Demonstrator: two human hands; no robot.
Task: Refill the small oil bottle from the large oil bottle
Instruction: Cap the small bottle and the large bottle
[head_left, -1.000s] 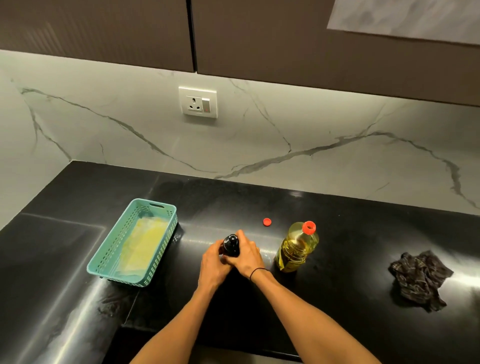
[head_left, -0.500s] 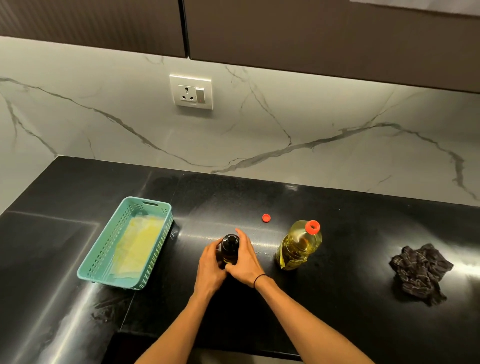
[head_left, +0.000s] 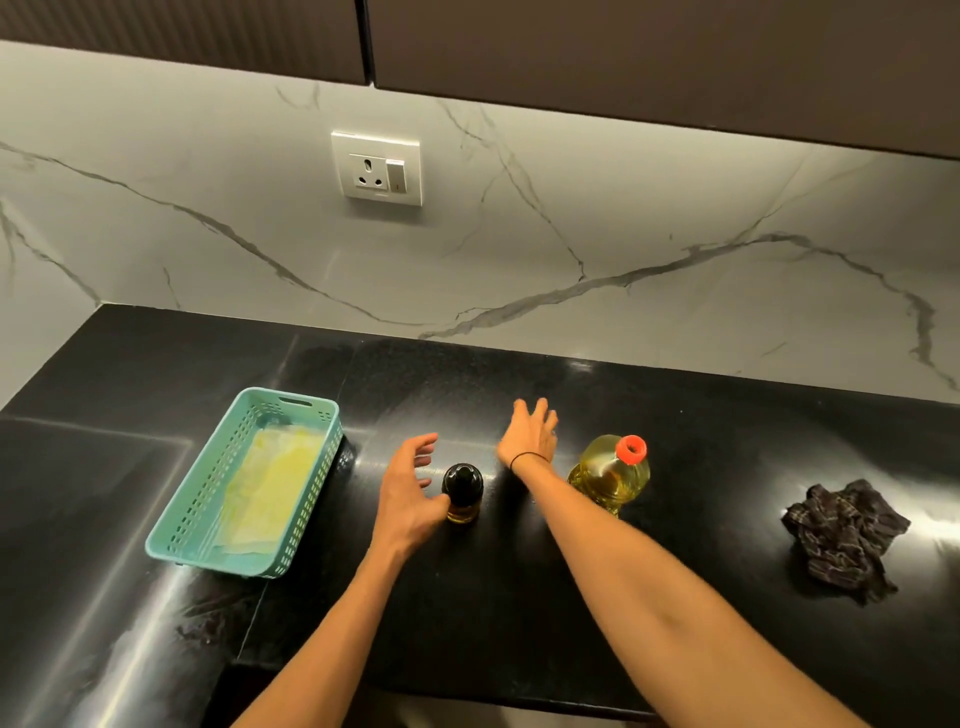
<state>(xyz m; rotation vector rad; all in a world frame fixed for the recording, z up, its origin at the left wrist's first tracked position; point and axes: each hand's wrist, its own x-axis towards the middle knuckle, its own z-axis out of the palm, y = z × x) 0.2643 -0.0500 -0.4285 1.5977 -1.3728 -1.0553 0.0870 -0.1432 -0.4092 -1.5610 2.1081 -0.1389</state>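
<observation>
The small oil bottle (head_left: 462, 491), dark with a black top and a little yellow oil at its base, stands upright on the black counter (head_left: 519, 597). My left hand (head_left: 410, 488) is open just left of it, thumb close to its side. My right hand (head_left: 531, 432) is open with fingers spread, stretched out beyond the small bottle toward the back of the counter. The large oil bottle (head_left: 610, 475), clear with yellow oil and a red neck, stands upright right of my right wrist. The loose red cap seen earlier is hidden behind my right hand.
A teal plastic basket (head_left: 171, 540) with a yellow cloth inside sits at the left. A crumpled dark cloth (head_left: 841, 535) lies at the right. A wall socket (head_left: 376, 169) is on the marble backsplash. The counter's front edge runs just below my forearms.
Both hands have let go of the small bottle's top. The right hand moved away toward the back of the counter, covering the loose red cap; the left opened beside the bottle.
</observation>
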